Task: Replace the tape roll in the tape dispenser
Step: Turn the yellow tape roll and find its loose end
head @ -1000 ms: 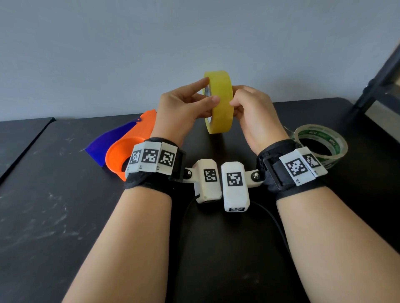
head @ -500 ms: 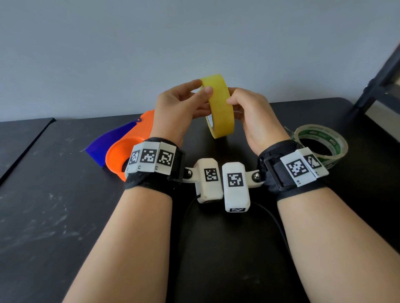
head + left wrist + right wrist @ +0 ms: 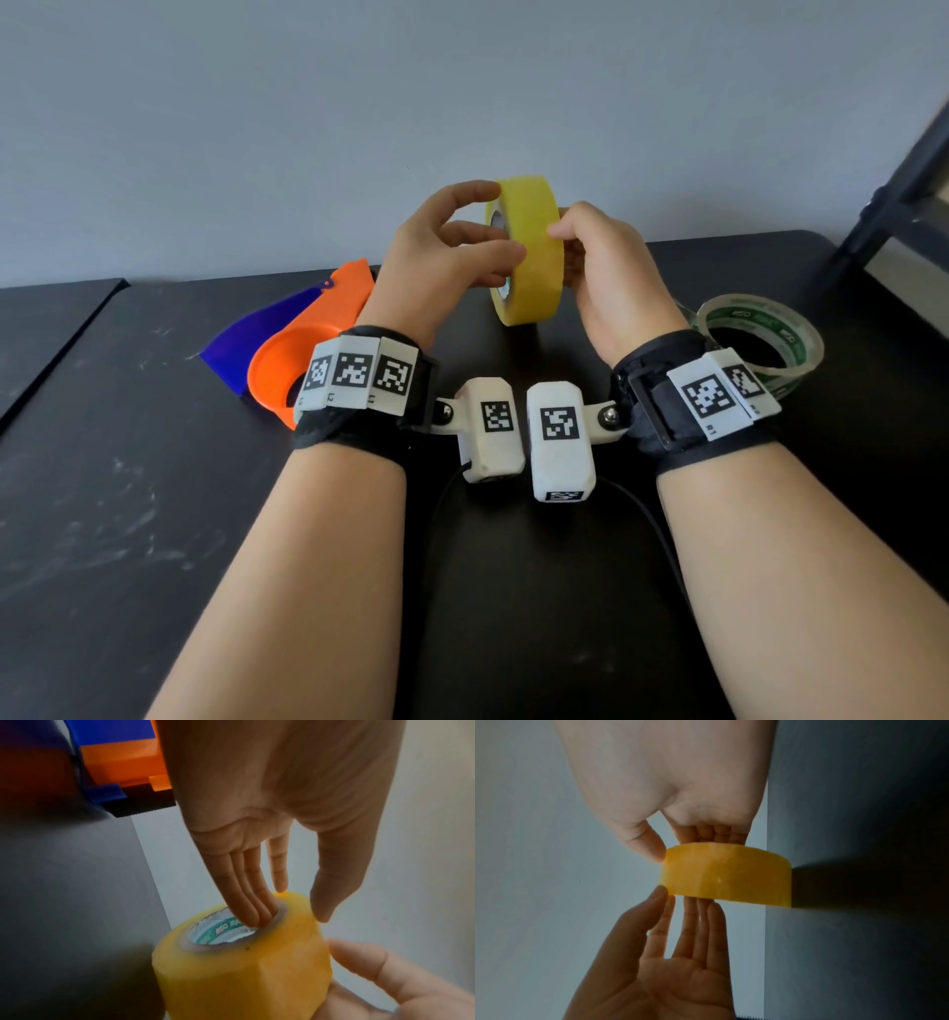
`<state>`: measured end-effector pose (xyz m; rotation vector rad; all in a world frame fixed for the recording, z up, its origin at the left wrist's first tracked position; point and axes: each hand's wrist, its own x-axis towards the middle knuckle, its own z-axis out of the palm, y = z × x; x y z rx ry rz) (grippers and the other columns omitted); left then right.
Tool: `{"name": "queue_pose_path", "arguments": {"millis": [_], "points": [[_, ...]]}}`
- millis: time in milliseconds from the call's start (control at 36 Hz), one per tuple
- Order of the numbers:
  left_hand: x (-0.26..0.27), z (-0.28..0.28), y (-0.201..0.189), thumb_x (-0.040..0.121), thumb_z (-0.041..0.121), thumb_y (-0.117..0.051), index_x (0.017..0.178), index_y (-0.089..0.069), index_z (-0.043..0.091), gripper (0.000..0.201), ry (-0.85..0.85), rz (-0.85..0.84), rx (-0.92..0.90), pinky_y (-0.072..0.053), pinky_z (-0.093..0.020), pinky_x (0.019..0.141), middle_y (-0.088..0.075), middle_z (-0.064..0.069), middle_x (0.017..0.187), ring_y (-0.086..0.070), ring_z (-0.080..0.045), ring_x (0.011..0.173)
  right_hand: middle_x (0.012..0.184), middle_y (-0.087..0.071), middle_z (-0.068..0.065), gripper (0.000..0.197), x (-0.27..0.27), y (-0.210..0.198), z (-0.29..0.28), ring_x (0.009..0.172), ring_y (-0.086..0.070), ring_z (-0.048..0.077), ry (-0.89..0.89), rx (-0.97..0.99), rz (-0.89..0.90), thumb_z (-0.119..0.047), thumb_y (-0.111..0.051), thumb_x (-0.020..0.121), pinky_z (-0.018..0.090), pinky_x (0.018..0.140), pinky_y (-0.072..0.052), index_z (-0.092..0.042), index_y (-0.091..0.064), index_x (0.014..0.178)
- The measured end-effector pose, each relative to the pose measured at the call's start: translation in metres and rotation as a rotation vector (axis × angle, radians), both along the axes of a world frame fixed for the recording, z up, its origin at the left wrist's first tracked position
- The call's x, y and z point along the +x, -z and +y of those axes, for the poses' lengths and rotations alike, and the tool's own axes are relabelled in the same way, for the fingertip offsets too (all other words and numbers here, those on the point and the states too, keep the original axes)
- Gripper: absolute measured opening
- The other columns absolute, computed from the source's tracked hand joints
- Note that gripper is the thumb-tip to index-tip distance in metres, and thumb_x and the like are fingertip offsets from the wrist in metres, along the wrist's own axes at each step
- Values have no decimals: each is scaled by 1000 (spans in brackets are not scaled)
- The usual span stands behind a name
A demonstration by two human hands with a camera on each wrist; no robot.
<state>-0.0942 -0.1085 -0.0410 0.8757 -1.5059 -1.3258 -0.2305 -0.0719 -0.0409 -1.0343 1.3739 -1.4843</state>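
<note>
Yellow tape roll is being pinched in the right hand, the left hand probing its core with straight fingers; a slackening pinch could drop it.

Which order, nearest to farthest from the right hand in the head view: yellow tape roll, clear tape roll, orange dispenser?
1. yellow tape roll, gripped by the right hand.
2. clear tape roll, on the table just right.
3. orange dispenser, far left, beyond the left hand.
</note>
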Motion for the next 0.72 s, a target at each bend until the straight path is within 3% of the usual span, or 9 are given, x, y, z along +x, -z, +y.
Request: {"name": "queue_pose_path", "arguments": {"millis": [111,167,278,361,417,472,528,583,722], "points": [[-2,1,0,78,-1,-71,125,-59,11,50,-17,24,7,-59,-37,81,-70,-14,88,-68,-29,79,88,-54,15,57,3,-2,2,82,-52,28,11,0,10,-23,-51,59,44,83,-43,19,-50,98],[-2,0,0,79,-2,-70,126,-58,10,50,-37,40,14,-60,-36,80,-71,-12,87,-68,-28,78,87,-56,16,55,4,-2,3,82,-53,29,1,-11,34,-18,-50,59,43,81,-42,17,-54,101],[-2,0,0,81,-3,-68,127,-57,6,48,-75,77,21,-60,-34,77,-71,-11,83,-69,-26,75,94,-70,19,39,5,2,1,96,-62,39,-29,-43,129,-12,-48,61,52,95,-49,-9,-74,90],[-1,-1,0,82,-3,-67,126,-57,5,45,-88,117,32,-60,-38,80,-70,-11,82,-68,-25,72,85,-67,11,26,4,4,-2,89,-60,30,-56,-49,147,-15,-50,64,51,91,-50,-19,-74,74],[-1,-3,0,83,-1,-67,127,-56,4,45,-97,141,40,-60,-39,82,-70,-12,84,-68,-24,74,83,-62,14,26,4,5,-4,86,-54,26,-37,-43,151,-21,-52,64,47,85,-47,-8,-71,79],[0,-3,1,85,2,-67,130,-55,3,46,-92,149,47,-59,-38,85,-70,-11,87,-68,-23,79,89,-62,24,32,3,6,-5,87,-56,29,-23,-39,152,-24,-54,66,54,92,-48,-3,-67,85],[1,-3,1,85,4,-68,134,-53,4,51,-63,135,50,-57,-37,88,-68,-9,91,-66,-21,83,89,-64,20,28,4,6,-5,90,-60,32,-22,-39,138,-25,-56,68,54,96,-48,-4,-68,82],[1,-3,2,83,5,-70,139,-50,9,59,-20,75,36,-56,-33,88,-68,-8,95,-65,-19,87,84,-58,15,37,3,6,-5,84,-55,29,-13,-48,107,-26,-56,68,46,87,-46,5,-63,87],[-1,-1,3,81,1,-71,143,-45,12,68,28,19,30,-55,-24,77,-70,-5,87,-65,-16,82,84,-56,14,47,2,4,-5,81,-51,26,-15,-61,36,-24,-57,67,41,81,-41,13,-56,97]]}}
